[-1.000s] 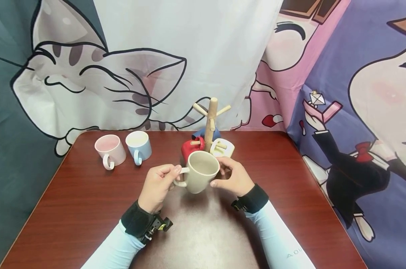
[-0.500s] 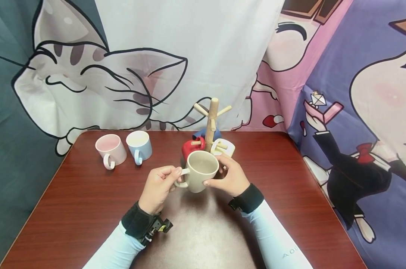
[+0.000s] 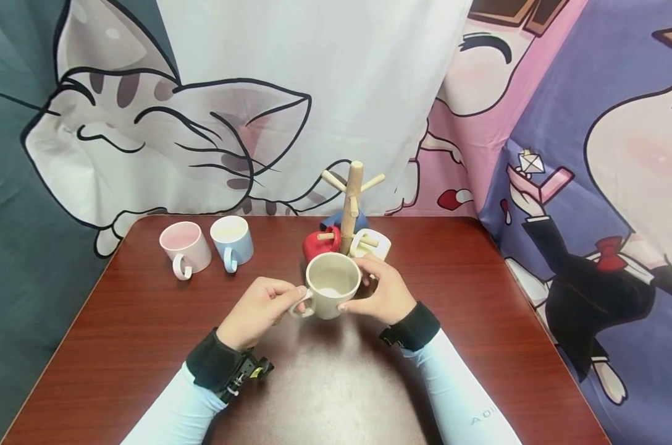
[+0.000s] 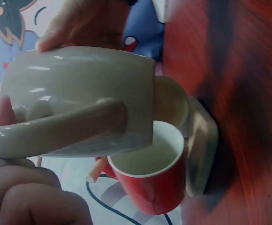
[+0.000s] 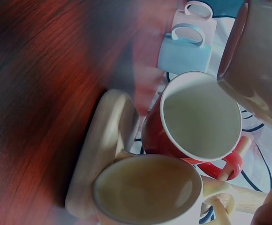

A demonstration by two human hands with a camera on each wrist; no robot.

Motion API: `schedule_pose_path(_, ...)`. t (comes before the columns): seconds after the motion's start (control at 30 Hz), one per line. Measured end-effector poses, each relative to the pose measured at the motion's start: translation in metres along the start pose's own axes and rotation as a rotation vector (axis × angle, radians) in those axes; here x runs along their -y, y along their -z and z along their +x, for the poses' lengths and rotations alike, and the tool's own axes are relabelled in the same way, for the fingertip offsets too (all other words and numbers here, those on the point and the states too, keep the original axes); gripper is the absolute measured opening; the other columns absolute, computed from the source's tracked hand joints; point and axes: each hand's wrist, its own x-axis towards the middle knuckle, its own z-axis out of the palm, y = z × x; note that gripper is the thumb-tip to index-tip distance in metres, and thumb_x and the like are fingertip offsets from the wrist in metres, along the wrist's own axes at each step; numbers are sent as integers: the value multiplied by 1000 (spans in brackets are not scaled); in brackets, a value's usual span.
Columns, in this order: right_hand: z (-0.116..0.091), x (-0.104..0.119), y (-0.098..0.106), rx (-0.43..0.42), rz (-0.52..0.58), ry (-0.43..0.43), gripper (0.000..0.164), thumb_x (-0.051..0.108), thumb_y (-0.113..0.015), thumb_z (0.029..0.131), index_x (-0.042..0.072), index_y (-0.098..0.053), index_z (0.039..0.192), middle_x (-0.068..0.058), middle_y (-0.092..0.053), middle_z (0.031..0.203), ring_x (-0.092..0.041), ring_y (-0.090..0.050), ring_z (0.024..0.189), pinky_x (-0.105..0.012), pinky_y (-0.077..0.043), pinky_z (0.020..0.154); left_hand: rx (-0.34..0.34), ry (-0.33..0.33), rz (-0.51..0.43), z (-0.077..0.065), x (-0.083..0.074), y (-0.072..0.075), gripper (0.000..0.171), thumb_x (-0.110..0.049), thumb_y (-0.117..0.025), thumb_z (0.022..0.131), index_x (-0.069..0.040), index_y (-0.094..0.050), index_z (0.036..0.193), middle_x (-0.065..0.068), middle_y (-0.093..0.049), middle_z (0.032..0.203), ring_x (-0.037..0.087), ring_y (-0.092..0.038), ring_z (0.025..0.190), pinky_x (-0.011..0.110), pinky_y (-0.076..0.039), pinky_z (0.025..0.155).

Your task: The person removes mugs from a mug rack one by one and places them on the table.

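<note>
A beige mug [image 3: 326,303] is held above the table between both hands. My left hand [image 3: 260,312] pinches its handle [image 4: 61,133] from the left, and a fingertip shows inside the handle loop in the left wrist view. My right hand [image 3: 385,292] grips the mug's body from the right, thumb on the near side. Just behind stands a wooden mug tree [image 3: 351,194], its upper pegs bare. On its lower pegs hang a red mug [image 3: 315,246], a cream-white mug [image 3: 377,247] and a dark blue mug [image 3: 361,221], the last mostly hidden behind the post.
At the back left of the red-brown table [image 3: 119,334], a pink mug [image 3: 190,250] and a light blue mug [image 3: 238,244] stand upright with handles toward me. The tree's wooden base [image 5: 96,159] rests on the table. A printed cloth [image 3: 369,80] hangs behind the table.
My right hand has moved left and its thumb has come onto the mug's body. The mug has tipped slightly toward me, showing more of its inside. My left hand has shifted a little left and down.
</note>
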Motion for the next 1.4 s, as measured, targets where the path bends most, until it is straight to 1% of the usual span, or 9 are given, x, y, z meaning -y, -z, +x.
schedule_pose_path(0.17,1,5,0,12,3,28,76,1,-107,58,-5,-74,127,-12,-59,92,-38,-53,80,-37,-43,67,48,8,127,3,2,2,26,-16,-72,107,-2,-83,89,5,-69,74,14,-45,70,29,-35,62)
schedule_pose_path(0.27,0,3,2,26,-7,17,77,6,-108,59,0,-75,129,-9,-60,93,-34,-55,81,-35,-44,68,70,16,144,3,3,2,24,-16,-72,107,-2,-84,91,4,-71,76,15,-47,73,29,-38,66)
schedule_pose_path(0.33,0,0,3,41,-16,9,78,11,-109,61,3,-75,131,-7,-61,95,-30,-55,83,-34,-45,69,80,19,139,3,4,2,24,-15,-72,107,-1,-83,91,3,-66,73,15,-45,70,29,-37,64)
schedule_pose_path(0.5,1,-6,3,68,-50,15,78,21,-108,67,9,-74,136,-7,-61,97,-26,-56,84,-34,-48,69,41,40,52,0,5,-3,26,-11,-71,108,6,-79,90,5,-53,65,13,-38,60,27,-28,54)
schedule_pose_path(0.63,2,-8,1,57,-57,1,83,17,-106,71,6,-69,144,-12,-59,98,-27,-56,85,-33,-48,71,-41,76,-53,0,8,-8,27,-8,-69,108,9,-75,88,4,-55,66,11,-36,55,25,-25,50)
schedule_pose_path(0.77,-1,-10,3,0,-31,-56,81,5,-102,75,-2,-65,146,-16,-58,101,-31,-56,83,-29,-45,65,-133,119,-150,0,12,-8,28,-7,-68,109,14,-72,91,5,-60,70,10,-37,55,23,-27,50)
schedule_pose_path(0.93,-4,-11,6,-115,-25,-148,60,-1,-91,87,-5,-68,142,-17,-57,96,-24,-53,77,-25,-42,63,-214,131,-225,1,14,-2,28,-6,-66,109,17,-69,93,6,-61,73,10,-36,54,22,-28,50)
schedule_pose_path(1.2,-7,-15,8,-173,-3,-226,46,-1,-86,91,-5,-72,135,-14,-59,94,-17,-53,75,-23,-44,65,-232,107,-294,-5,10,12,29,-6,-63,112,13,-68,91,4,-59,75,9,-35,52,23,-27,49)
schedule_pose_path(1.4,-10,-18,9,-177,5,-263,42,-1,-84,93,-3,-73,134,-13,-59,95,-19,-53,77,-24,-44,66,-242,57,-301,-10,4,22,34,-6,-62,112,21,-61,93,3,-54,70,8,-34,52,30,-21,48)
